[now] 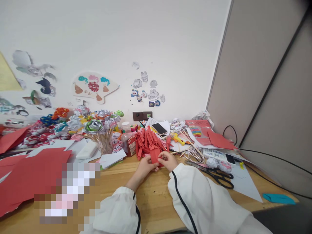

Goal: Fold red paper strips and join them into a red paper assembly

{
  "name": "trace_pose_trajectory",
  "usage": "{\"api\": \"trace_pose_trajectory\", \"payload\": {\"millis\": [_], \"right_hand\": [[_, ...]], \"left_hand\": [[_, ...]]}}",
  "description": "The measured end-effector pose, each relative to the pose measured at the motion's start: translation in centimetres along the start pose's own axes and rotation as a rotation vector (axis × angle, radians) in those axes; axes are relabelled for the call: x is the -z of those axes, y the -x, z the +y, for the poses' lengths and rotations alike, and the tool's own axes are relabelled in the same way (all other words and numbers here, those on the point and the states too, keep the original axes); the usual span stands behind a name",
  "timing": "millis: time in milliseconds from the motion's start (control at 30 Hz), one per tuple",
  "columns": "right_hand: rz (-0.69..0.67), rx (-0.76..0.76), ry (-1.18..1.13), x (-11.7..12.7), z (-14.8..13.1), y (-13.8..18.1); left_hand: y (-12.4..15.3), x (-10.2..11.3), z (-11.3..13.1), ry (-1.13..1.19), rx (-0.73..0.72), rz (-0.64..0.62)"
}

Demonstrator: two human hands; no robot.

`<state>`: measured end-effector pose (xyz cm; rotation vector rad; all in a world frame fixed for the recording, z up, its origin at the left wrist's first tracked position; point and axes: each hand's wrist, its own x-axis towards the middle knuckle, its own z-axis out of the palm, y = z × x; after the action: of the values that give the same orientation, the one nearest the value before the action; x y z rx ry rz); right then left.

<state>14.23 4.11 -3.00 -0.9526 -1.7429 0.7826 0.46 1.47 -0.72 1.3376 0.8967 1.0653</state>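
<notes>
Your left hand [146,165] grips the folded red paper [155,153] by its near-left edge; your right hand [168,160] has fingertips closed on its right side. Paper sits between both, neither hand clearly nearer, long axis roughly near-to-far, far end pointing off at the red strip pile [145,140] just beyond. Bottle [128,143] left of pile, black-handled scissors [220,177] right on the desk [156,201].

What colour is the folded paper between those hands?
The folded paper is red, seen in the head view.
</notes>
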Motion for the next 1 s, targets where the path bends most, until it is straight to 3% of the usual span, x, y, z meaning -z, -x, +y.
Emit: {"api": "trace_pose_trajectory", "payload": {"millis": [267,467,633,767,1000], "right_hand": [[-0.001,-0.006,0.049,0.4,-0.2,0.1],[-0.078,-0.047,-0.164,0.7,-1.0,0.2],[-0.028,-0.087,-0.225,0.6,-0.9,0.1],[-0.058,-0.159,-0.217,0.5,-0.5,0.0],[-0.057,-0.157,-0.157,0.8,-0.3,-0.2]], "left_hand": [[0.1,0.1,-0.2,0.039,0.011,-0.037],[0.4,0.0,0.2,0.064,-0.003,-0.022],[0.5,0.0,0.3,0.063,-0.002,0.008],[0.3,0.1,0.0,0.068,-0.003,0.042],[0.3,0.1,0.0,0.040,0.015,0.024]]}}
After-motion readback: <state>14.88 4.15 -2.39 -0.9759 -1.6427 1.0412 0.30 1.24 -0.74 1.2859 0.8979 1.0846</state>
